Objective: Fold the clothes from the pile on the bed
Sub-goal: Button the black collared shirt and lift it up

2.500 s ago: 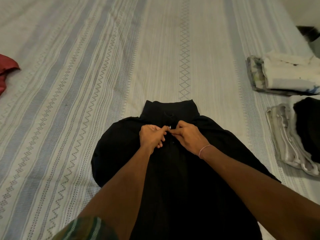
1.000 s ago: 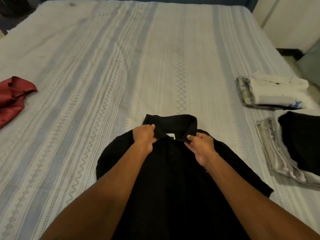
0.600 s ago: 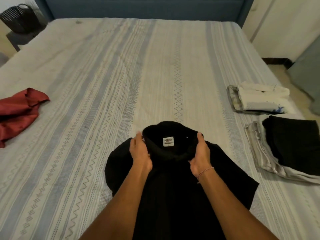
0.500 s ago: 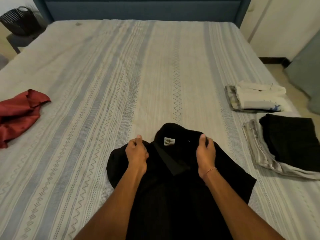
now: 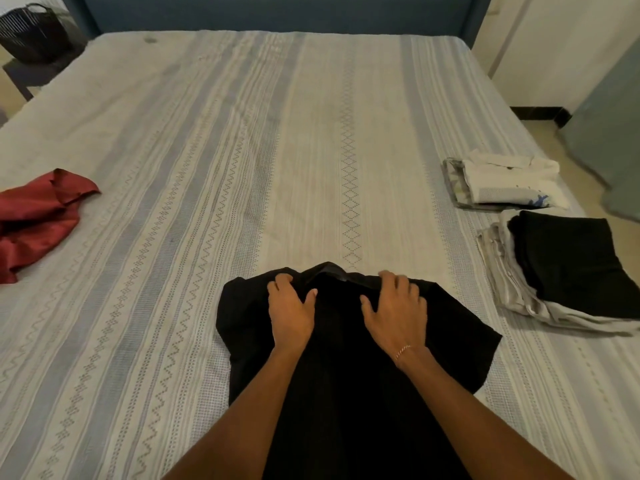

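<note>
A bed (image 5: 311,133) covered in a pale striped sheet with zigzag and diamond bands fills the frame, its dark blue headboard (image 5: 277,12) running along the far edge. A black shirt (image 5: 346,393) lies flat on the near middle of the bed, its long axis running from the person straight toward the headboard, collar end pointing away; the hem is cut off by the bottom edge, and the dark cloth hides seams and buttons, so which face is up cannot be told. Its right sleeve spreads out toward the right side, while the left sleeve is bunched at the shoulder. On the right side of the bed, a folded black garment (image 5: 571,258) sits on a folded grey one (image 5: 502,282), partly cut off by the frame edge, and just beyond them a folded white garment (image 5: 509,181) rests on a patterned piece. A crumpled red garment (image 5: 38,216) lies at the left edge, partly out of view. A dark basket (image 5: 31,32) stands off the far left corner. The left hand (image 5: 291,306) and right hand (image 5: 398,310) lie palm down with fingers spread, pressing the shirt just below the collar, one either side of its midline. A thin bracelet (image 5: 403,349) circles the right wrist.
</note>
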Demonstrator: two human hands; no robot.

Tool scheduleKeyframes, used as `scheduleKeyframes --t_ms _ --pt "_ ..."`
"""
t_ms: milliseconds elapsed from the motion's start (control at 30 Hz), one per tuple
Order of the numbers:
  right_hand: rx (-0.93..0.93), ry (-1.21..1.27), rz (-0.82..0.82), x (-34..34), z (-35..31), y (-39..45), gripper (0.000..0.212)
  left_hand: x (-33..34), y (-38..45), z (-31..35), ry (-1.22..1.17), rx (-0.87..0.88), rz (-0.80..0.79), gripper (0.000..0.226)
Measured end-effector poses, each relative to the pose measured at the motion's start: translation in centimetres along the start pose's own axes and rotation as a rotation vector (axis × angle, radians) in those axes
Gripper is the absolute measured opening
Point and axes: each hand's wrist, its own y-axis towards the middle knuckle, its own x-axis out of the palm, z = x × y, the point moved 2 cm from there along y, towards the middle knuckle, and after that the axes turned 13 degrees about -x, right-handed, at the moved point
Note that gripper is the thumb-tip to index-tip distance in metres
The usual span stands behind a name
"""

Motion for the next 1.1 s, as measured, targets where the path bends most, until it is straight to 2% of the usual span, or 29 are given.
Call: scheduleKeyframes --t_ms 100,200,233,300,367,433,467,533,600,667,733,800,867,933,967,1033,1100 --pt "-0.127 0.111 -0.09 0.8 -0.5 2.7 0.032 0.5 1.0 0.1 0.061 0.061 -0.05 0.023" --pt "-0.121 0.344 -0.151 1.6 -0.4 4.0 0.029 0.7 1.2 0.5 -0.008 0.114 -0.083 0.013" --pt "-0.107 0.434 -0.146 1.7 -0.3 4.1 0.026 0.5 1.4 0.6 -0.091 0.054 -0.092 0.013" --pt "-0.085 0.586 -0.176 1.7 0.2 4.0 0.021 0.4 2.2 0.8 -0.31 -0.188 -0.173 0.016" --pt "-0.08 0.689 -0.244 1.1 0.8 3.9 0.023 0.5 3.0 1.2 -0.478 -0.397 -0.358 0.022" --pt "-0.069 0.724 -0.282 0.4 1.4 4.1 0.033 0.0 3.2 1.8 -0.574 -0.5 -0.536 0.026" --pt "-0.058 0.72 -0.283 0.0 1.7 4.2 0.038 -0.6 3.1 2.1 -0.575 -0.509 -0.576 0.03" --pt "-0.032 0.727 -0.288 -0.9 2.5 4.6 0.045 -1.7 3.3 2.1 -0.468 -0.459 -0.575 0.029" --pt "0.068 0.859 -0.33 -1.9 3.2 4.8 0.046 -2.8 3.4 2.3 -0.35 -0.39 -0.585 0.024" --pt "0.184 0.959 -0.423 -2.6 3.4 4.9 0.049 -3.6 3.4 2.6 -0.299 -0.356 -0.617 0.023" --pt "0.233 0.954 -0.506 -2.8 3.4 4.8 0.049 -3.8 3.1 2.6 -0.268 -0.294 -0.656 0.023" --pt "0.244 0.945 -0.539 -2.5 3.4 4.9 0.052 -3.8 3.0 2.2 -0.187 -0.132 -0.704 0.031" --pt "0.259 0.994 -0.5 -2.5 3.4 4.6 0.054 -3.6 3.1 1.4 0.031 0.098 -0.725 0.04" --pt "0.241 1.022 -0.403 -2.5 3.8 4.0 0.057 -3.2 3.0 0.6 0.174 0.269 -0.625 0.022" --pt "0.227 1.002 -0.357 -2.4 3.9 3.4 0.051 -3.1 3.0 0.3 0.18 0.301 -0.545 0.014" --pt "0.217 0.899 -0.269 -1.7 4.3 1.8 0.05 -2.9 2.8 0.1 0.169 0.299 -0.389 0.023" --pt "0.235 0.787 -0.178 -0.1 4.6 -0.1 0.052 -2.4 2.6 0.1 0.227 0.262 -0.305 0.036"
